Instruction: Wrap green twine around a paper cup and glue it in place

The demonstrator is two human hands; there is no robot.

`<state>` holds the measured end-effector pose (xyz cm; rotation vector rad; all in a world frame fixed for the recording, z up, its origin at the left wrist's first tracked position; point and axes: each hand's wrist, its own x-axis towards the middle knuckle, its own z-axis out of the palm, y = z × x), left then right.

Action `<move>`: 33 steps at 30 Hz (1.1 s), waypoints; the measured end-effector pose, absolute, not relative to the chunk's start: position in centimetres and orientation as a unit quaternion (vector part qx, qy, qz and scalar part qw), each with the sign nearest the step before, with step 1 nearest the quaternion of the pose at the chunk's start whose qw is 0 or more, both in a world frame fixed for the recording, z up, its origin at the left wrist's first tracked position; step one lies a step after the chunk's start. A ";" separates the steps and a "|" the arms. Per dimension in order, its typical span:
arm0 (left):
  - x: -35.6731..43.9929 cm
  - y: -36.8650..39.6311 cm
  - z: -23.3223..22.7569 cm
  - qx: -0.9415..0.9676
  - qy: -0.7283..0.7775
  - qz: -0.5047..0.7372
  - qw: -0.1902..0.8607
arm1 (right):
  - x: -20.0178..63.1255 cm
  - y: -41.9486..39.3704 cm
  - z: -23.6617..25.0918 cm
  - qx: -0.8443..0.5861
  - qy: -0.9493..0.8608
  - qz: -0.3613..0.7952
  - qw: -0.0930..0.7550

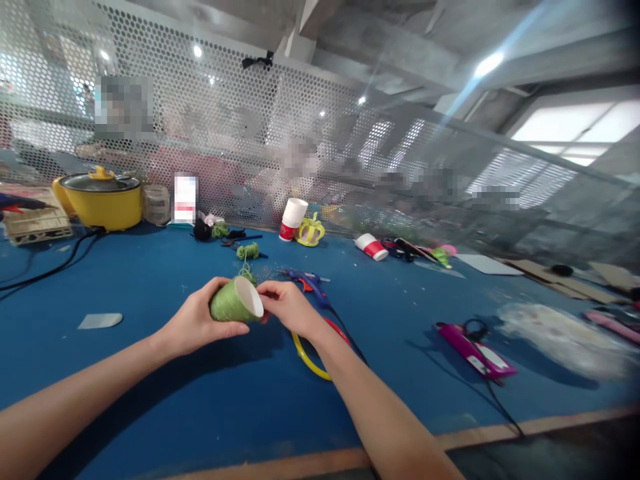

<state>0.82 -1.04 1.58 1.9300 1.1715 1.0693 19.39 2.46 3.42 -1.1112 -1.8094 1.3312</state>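
I hold a paper cup wrapped in green yarn (231,303) above the blue table (150,387), tipped on its side with its white open mouth facing right. My left hand (193,325) grips the cup's wrapped body from the left and below. My right hand (287,307) pinches the cup's rim on the right side. A strand of green yarn (246,270) runs from the cup back to a small green yarn ball (248,251) lying on the table behind it.
A blue glue gun (309,283) and red and yellow rings (313,353) lie by my right wrist. A yellow pot (103,198) stands far left, stacked cups (293,219) and a fallen red cup (371,246) at the back, a pink tool (475,350) at right. A perforated screen backs the table.
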 end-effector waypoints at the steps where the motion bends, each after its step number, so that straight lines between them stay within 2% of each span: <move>1: 0.8 -1.0 1.6 0.725 0.445 0.409 0.332 | 19.4 2.4 3.4 -0.421 -0.684 0.507 0.312; 4: 0.8 -1.0 1.6 0.715 0.446 0.411 0.348 | 19.4 2.3 3.4 -0.421 -0.683 0.507 0.316; 6: 0.8 -1.0 1.6 0.729 0.447 0.407 0.321 | 19.4 2.3 3.3 -0.422 -0.684 0.504 0.317; 12: 0.4 -0.8 1.4 0.830 0.394 0.381 0.103 | 19.5 2.6 2.9 -0.450 -0.698 0.470 0.299; 16: 0.2 -0.7 1.1 0.845 0.372 0.383 0.033 | 20.3 2.6 3.4 -0.493 -0.707 0.398 0.314; 18: 0.2 -0.7 1.0 0.845 0.369 0.385 0.021 | 20.7 2.2 4.0 -0.486 -0.731 0.314 0.362; 22: 0.2 -0.7 0.8 0.849 0.368 0.379 0.023 | 20.6 1.1 5.0 -0.343 -0.808 0.146 0.456; 28: 0.4 -1.0 1.0 0.859 0.345 0.373 0.061 | 19.4 0.0 4.7 -0.238 -0.858 0.005 0.455; 33: 0.6 -1.2 1.4 0.863 0.324 0.374 0.097 | 19.3 -0.1 4.3 -0.204 -0.860 -0.020 0.466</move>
